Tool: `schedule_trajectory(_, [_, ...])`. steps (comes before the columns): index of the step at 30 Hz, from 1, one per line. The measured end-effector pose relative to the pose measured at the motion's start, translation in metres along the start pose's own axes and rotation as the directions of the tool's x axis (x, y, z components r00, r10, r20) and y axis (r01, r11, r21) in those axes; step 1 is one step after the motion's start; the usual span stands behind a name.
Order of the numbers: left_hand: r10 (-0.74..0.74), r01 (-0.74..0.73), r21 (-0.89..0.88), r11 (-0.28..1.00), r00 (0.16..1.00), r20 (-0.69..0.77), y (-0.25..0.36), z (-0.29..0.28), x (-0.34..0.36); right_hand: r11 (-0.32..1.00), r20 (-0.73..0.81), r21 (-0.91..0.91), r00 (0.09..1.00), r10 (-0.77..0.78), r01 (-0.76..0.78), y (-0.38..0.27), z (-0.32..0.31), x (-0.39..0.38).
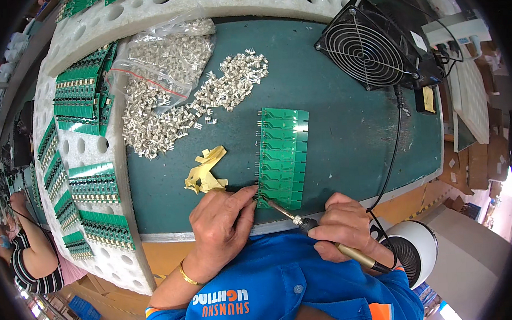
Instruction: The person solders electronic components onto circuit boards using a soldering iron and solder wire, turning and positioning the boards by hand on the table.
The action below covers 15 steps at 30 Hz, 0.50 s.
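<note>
A green circuit board panel (284,152) lies on the table in front of me, with a row of pins along its left edge. My right hand (343,228) is closed round a soldering iron (356,255), whose tip meets the near left corner of the panel. At that same corner the fingers of my left hand (220,221) are pinched together. Whatever sits between them is too small to make out. A crumpled piece of yellow tape or paper (205,171) lies just beyond my left hand.
Small white connectors (229,86) are heaped beyond the panel, beside a plastic bag (166,57) full of them. White foam trays (102,148) with finished-looking boards (95,183) stand left. A black fan (363,53) sits far right, and a cable (395,147) crosses the right side.
</note>
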<state>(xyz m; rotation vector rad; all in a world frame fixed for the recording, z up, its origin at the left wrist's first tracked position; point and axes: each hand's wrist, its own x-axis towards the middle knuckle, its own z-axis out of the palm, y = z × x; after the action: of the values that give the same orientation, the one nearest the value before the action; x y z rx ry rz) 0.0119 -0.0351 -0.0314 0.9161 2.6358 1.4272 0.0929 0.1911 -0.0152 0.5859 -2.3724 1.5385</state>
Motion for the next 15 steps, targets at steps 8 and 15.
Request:
schedule_trajectory(8, [-0.010, 0.010, -0.008, 1.000, 1.000, 0.014, 0.0004, -0.0001, 0.0005, 0.999, -0.031, 0.032, 0.999, 0.028, -0.027, 0.0014, -0.0006, 0.0013])
schedule_trajectory(15, [-0.023, 0.022, -0.020, 1.000, 0.999, -0.033, 0.0013, 0.0025, 0.0019, 0.987, -0.080, 0.137, 0.992, 0.098, -0.086, 0.0061, 0.0008, -0.0071])
